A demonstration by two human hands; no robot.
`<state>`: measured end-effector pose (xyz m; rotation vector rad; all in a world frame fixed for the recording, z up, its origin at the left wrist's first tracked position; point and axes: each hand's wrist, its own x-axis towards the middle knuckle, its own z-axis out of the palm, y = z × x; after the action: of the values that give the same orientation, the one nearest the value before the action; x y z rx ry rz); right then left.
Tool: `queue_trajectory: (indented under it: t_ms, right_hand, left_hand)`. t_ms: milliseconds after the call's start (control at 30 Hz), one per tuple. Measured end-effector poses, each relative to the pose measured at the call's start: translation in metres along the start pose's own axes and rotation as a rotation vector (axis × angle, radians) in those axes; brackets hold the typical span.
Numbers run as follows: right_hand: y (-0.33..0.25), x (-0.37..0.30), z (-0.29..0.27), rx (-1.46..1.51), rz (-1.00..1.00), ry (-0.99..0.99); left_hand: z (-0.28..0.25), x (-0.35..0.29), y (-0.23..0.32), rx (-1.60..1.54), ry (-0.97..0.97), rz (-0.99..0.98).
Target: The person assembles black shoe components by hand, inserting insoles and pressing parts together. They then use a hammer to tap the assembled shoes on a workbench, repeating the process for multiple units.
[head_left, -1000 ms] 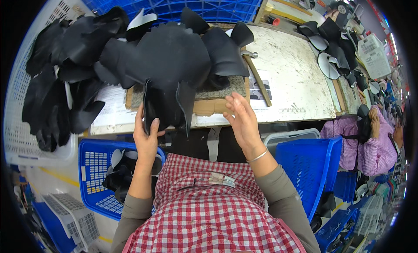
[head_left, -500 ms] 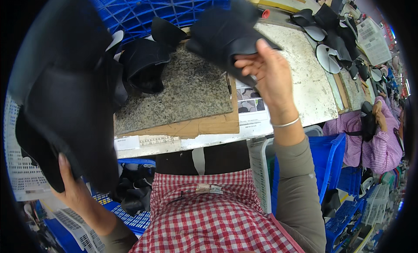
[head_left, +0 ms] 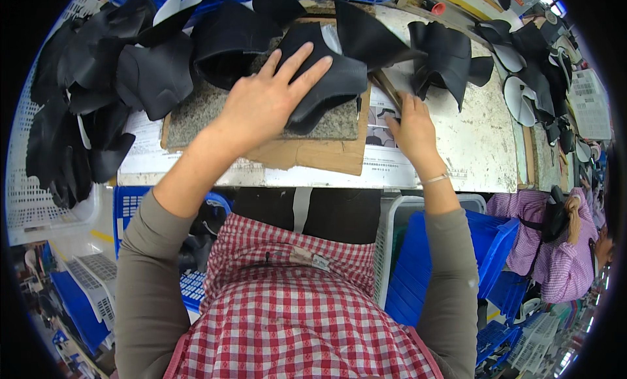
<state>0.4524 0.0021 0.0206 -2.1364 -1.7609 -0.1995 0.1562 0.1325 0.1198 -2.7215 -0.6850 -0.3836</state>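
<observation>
My left hand (head_left: 271,95) lies with spread fingers flat on a black leather shoe upper (head_left: 333,85). That upper rests over a speckled stone slab (head_left: 209,114), which sits on brown cardboard (head_left: 313,156). Right of the slab, the fingers of my right hand (head_left: 417,127) are closed on the near end of a narrow stick-like tool (head_left: 388,85); its far end is hidden under black leather. Behind the right hand another black upper (head_left: 445,52) stands on the white tabletop (head_left: 486,127). More black uppers (head_left: 228,36) are bunched behind the slab.
A heap of black uppers (head_left: 85,105) hangs over a white basket (head_left: 39,216) at the left. Printed sheets (head_left: 150,154) lie beneath the cardboard. Blue crates (head_left: 418,268) stand below the table at the right. Farther right sits a person in a pink checked garment (head_left: 562,274).
My left hand has moved from a large raised black piece at the left onto the upper over the slab. My right hand has let go of a black upper and grasped the narrow tool.
</observation>
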Motion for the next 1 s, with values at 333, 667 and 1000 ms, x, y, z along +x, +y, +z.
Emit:
queue_trajectory:
  t_ms: [333, 667, 1000]
  right_hand:
    - [0.027, -0.053, -0.066, 0.062, 0.055, 0.02]
    - [-0.093, -0.048, -0.132, 0.451, 0.073, -0.174]
    - [-0.132, 0.005, -0.087, 0.142, -0.058, -0.218]
  left_hand:
    - [-0.005, 0.02, -0.051, -0.264, -0.034, 0.141]
    - [-0.019, 0.101, -0.063, -0.601, -0.465, 0.136]
    - [0.0, 0.115, -0.084, -0.947, -0.619, 0.112]
